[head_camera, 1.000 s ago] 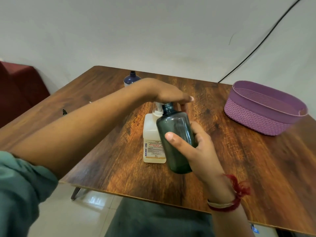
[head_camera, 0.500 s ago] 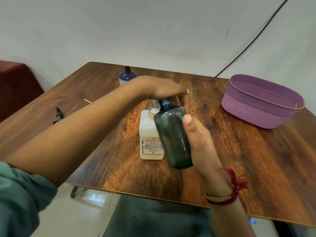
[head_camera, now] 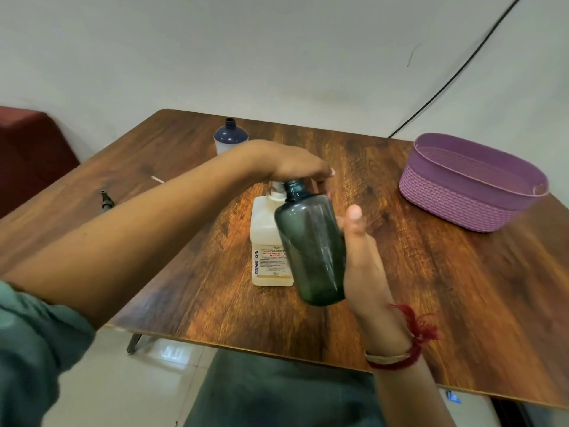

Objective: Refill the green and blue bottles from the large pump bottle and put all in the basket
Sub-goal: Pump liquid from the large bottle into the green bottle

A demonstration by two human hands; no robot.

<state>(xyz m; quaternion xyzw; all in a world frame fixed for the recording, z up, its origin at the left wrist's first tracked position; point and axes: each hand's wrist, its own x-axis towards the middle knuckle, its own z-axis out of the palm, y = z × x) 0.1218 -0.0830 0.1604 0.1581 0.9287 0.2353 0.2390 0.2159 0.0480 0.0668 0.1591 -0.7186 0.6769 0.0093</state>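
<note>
Gripping the green bottle [head_camera: 311, 245] tilted, right hand [head_camera: 363, 266] fingers curled round it, mouth at the spout of the pump bottle [head_camera: 264, 238] on the worktop [head_camera: 431, 288], left hand [head_camera: 295, 167] fingers relaxed atop the pump head, blue bottle [head_camera: 231, 138] farther back, basket [head_camera: 462, 208] far right.

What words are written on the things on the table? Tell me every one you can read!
"BIOCHEK CHG": blue letters running up the side label of the pump bottle.
"BIOCHEK": red, on its front label, the end hidden behind the green bottle.
"Handrub": red, just below that.
Smaller print on the label: too blurred to read.
Blue bottle, purple basket: no writing visible.
</note>
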